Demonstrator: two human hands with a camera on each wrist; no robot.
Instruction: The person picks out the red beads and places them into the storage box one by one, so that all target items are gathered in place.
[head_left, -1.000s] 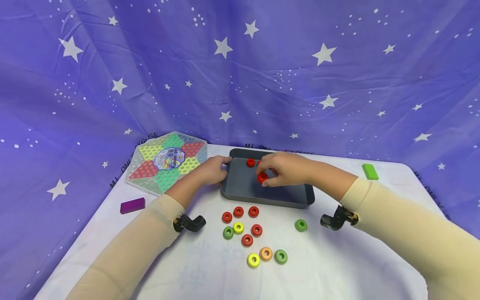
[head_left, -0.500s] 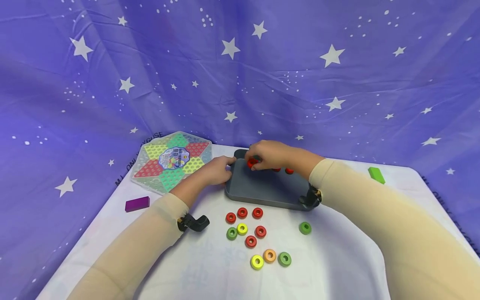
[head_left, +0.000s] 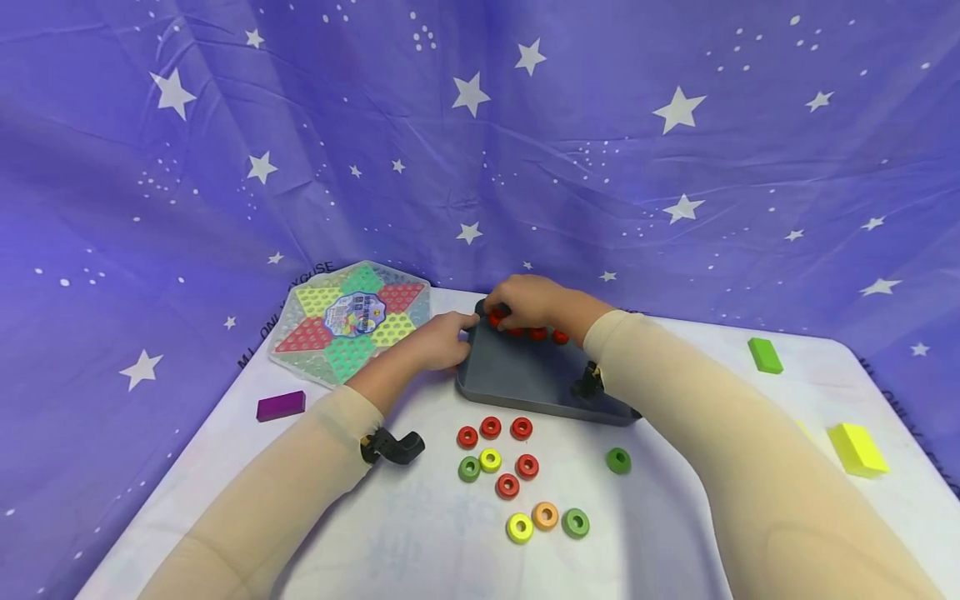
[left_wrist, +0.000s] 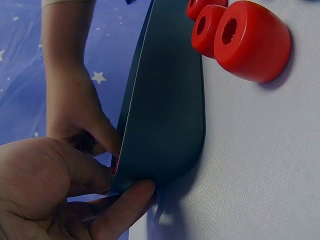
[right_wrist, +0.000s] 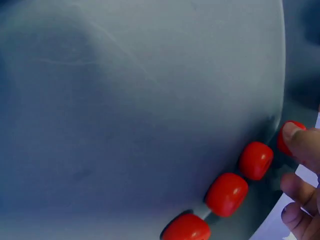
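Observation:
In the head view, my left hand (head_left: pixel 444 342) grips the left wall of a dark grey tray (head_left: pixel 517 371). The left wrist view shows its thumb and fingers pinching the tray wall (left_wrist: pixel 162 90) near the corner. My right hand (head_left: pixel 531 302) reaches over the tray into its far left corner. Its thumb lies on a red bead (right_wrist: pixel 282 146) held against the fingers there. Beside that one, three more red beads (right_wrist: pixel 226 194) line the far wall in a row, partly hidden by the hand in the head view.
On the white table in front of the tray lie several red beads (head_left: pixel 527 467), two yellow beads (head_left: pixel 520 528), green beads (head_left: pixel 575 523) and an orange bead (head_left: pixel 545 516). A Chinese checkers board (head_left: pixel 356 317) and purple block (head_left: pixel 281 406) lie left; green (head_left: pixel 765 355) and yellow (head_left: pixel 858 451) blocks right.
My right hand has moved left and back with the red bead, from mid-tray to the far left corner. The left hand stays on the tray. A yellow block has come into view.

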